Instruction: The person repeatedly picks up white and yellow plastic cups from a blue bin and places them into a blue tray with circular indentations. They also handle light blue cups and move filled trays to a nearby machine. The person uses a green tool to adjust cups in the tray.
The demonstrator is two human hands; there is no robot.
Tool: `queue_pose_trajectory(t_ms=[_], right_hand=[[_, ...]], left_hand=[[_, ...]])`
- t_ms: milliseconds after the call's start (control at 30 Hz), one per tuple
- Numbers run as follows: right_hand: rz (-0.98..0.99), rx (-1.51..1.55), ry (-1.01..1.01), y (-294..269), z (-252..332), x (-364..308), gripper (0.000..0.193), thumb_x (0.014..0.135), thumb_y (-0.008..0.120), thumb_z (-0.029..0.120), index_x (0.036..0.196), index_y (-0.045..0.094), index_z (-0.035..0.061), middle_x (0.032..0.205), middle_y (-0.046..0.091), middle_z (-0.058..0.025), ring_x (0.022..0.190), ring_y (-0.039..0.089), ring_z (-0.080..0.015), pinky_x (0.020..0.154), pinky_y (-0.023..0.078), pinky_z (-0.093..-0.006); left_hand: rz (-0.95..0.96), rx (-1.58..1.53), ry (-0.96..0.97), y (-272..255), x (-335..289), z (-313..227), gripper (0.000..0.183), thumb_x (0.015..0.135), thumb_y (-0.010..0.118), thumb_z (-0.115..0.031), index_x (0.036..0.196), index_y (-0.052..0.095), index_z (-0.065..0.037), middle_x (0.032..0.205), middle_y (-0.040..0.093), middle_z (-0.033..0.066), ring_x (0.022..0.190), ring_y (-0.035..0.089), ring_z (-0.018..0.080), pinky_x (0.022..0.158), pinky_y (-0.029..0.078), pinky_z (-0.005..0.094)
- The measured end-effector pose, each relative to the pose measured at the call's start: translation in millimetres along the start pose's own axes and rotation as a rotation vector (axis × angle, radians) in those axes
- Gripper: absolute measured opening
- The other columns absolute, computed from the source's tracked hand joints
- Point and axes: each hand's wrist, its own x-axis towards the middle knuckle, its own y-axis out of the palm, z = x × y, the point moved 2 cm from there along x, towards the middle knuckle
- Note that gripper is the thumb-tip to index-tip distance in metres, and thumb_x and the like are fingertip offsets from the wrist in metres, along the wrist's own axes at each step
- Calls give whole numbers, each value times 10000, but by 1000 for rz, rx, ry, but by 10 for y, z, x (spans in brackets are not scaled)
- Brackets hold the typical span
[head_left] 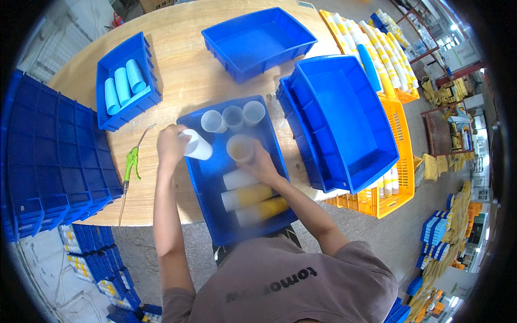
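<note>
My left hand [171, 144] is closed on a white plastic tube [199, 146], tilted over the left side of a blue tray [194, 177]. My right hand [263, 163] has its fingers wrapped round another whitish tube [240, 148], whose open round end faces up. That tube is above the middle of the same tray. At the tray's far end, several whitish tubes [214, 122] stand upright in a row. White and yellow tubes [247, 196] lie on their sides at the near end, a little blurred.
A green air gun [132, 157] with a hose lies left of the tray. Beyond it sits a blue tray [102, 121] with light-blue tubes [123, 86]. Another blue tray [258, 40] stands far back, stacked blue trays [344, 124] at right, and a tall blue stack [59, 156] at left.
</note>
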Motion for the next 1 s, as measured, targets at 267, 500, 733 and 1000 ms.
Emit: queue_pose_trajectory(t_ms=[267,500,733,1000], right_hand=[[9,-119,-76,-9,46,-21,723,742,861,100,1354,478,53,1314,592,-164,1231,577,-376,1029,481,-450],[0,-540,-390,35,42,79,777,708,871,165,1371,482,55,1333,584,-156,1295,539,-334,1164,349,-501],[-260,-442,-292,-179,254,88,883,643,908,205,1389,470,25,1384,528,-179,1329,461,-391,1120,364,-501],[-192,-621,-351,132,371,262,743,709,837,204,1354,508,36,1346,561,-145,1309,485,-311,1120,343,-466]], left_hand=[[101,-308,57,361,-303,-162,286,820,764,-100,1095,734,-26,1063,721,177,949,690,310,793,546,383],[80,-128,29,314,-511,-514,247,826,686,-17,1071,695,18,812,731,203,742,732,306,729,557,366],[-45,15,-79,21,-617,-516,105,843,638,48,940,649,10,884,707,254,886,694,427,768,528,493],[-277,147,-12,-201,-617,-477,156,817,645,33,914,734,-50,838,695,202,799,684,402,729,523,490]])
